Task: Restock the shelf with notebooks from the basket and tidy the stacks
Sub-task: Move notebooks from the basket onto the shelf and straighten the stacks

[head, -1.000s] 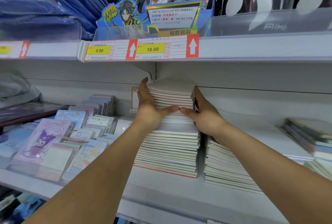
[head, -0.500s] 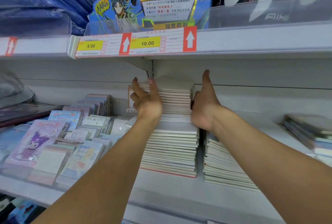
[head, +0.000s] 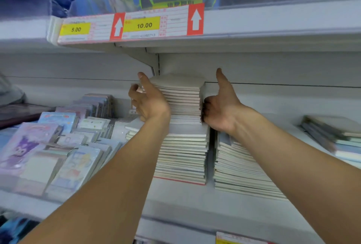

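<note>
White metal store shelf [head: 195,200] with a plain back panel; an upper shelf edge carries two yellow price tags [head: 144,25] reading 5.00 and 10.00, each beside a red panel with a white arrow. Two stacks of thin, flat, pale-covered notebooks stand side by side at centre: the tall stack [head: 183,138], its upper part narrower than its lower part and its bottom cover edged red, and just to its right a lower stack [head: 238,171], fanned slightly. The left hand [head: 149,103] presses the left side of the tall stack's upper part, fingers loosely curled, index extended; the right hand [head: 220,108] presses the right side, fingers bent against the edges, thumb raised. Glossy ring-bound character pads [head: 58,155] fill the left; further notebooks [head: 336,136] lie far right.
</note>
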The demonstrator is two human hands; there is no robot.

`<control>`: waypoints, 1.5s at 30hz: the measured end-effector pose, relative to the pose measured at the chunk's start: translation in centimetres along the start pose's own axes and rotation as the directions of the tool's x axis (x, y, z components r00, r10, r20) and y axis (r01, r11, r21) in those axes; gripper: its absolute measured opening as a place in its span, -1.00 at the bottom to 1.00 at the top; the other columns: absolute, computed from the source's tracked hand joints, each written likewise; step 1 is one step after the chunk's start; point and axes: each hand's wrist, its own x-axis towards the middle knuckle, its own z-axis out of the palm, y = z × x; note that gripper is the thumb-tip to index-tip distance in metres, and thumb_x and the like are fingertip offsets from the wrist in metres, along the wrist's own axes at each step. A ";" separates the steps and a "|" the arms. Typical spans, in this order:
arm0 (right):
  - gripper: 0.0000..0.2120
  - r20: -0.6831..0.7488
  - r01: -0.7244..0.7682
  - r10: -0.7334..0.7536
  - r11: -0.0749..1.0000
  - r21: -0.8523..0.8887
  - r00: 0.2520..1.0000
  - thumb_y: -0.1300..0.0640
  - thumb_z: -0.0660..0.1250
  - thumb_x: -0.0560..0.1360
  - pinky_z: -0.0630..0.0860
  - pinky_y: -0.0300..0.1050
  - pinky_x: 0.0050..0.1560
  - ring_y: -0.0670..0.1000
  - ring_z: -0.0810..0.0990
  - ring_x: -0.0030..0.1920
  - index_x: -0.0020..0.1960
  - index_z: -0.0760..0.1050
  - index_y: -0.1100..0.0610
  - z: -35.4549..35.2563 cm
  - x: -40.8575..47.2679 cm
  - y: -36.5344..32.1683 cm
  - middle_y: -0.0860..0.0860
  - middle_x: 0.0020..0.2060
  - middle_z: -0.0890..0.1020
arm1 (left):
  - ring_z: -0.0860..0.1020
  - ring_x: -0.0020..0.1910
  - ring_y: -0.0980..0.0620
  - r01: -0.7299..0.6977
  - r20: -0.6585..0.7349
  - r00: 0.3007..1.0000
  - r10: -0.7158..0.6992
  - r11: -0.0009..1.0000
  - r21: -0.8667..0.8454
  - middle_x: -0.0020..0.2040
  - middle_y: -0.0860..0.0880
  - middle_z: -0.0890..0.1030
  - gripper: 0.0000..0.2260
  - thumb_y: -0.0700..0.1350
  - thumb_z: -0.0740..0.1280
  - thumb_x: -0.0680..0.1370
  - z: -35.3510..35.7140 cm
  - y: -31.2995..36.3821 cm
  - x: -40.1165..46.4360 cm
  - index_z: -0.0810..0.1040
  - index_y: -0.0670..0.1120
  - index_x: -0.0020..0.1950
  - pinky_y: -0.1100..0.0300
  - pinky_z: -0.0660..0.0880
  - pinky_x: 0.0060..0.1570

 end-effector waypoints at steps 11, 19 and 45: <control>-0.73 -0.098 -0.045 -0.164 0.299 -0.953 0.982 0.15 0.53 0.40 0.60 -0.06 -0.06 0.05 0.65 -0.10 0.08 0.66 0.20 -0.7 -4.3 -0.9 0.11 -0.02 0.69 | 0.55 -0.06 -0.03 -0.308 0.494 0.863 -0.101 0.671 0.675 -0.05 -0.02 0.59 -0.66 -0.12 0.46 0.43 -7.0 2.5 1.7 0.40 -0.07 0.12 0.20 0.44 -0.12; -0.71 -0.207 -0.182 0.061 0.750 -0.636 0.976 0.43 0.32 0.50 0.06 -0.31 -0.52 -0.11 0.17 -0.47 -0.24 0.35 0.12 0.0 -3.5 -1.2 0.04 -0.42 0.35 | 0.61 -0.01 -0.16 -0.599 0.572 0.794 0.207 0.427 0.677 -0.04 -0.14 0.67 -0.51 -0.05 0.61 0.32 -7.9 1.1 1.4 0.52 -0.16 0.16 0.03 0.54 0.05; -0.54 -0.279 -0.078 -0.336 0.506 -0.859 0.900 0.07 0.61 0.32 0.50 -0.21 -0.13 -0.02 0.57 -0.17 0.09 0.49 0.20 1.0 -3.3 2.3 0.04 -0.05 0.60 | 0.56 0.11 -0.21 -0.551 0.505 0.835 0.219 0.328 0.768 0.00 -0.12 0.66 -0.40 0.07 0.55 0.38 -8.1 0.6 1.1 0.40 -0.14 0.27 0.05 0.43 -0.02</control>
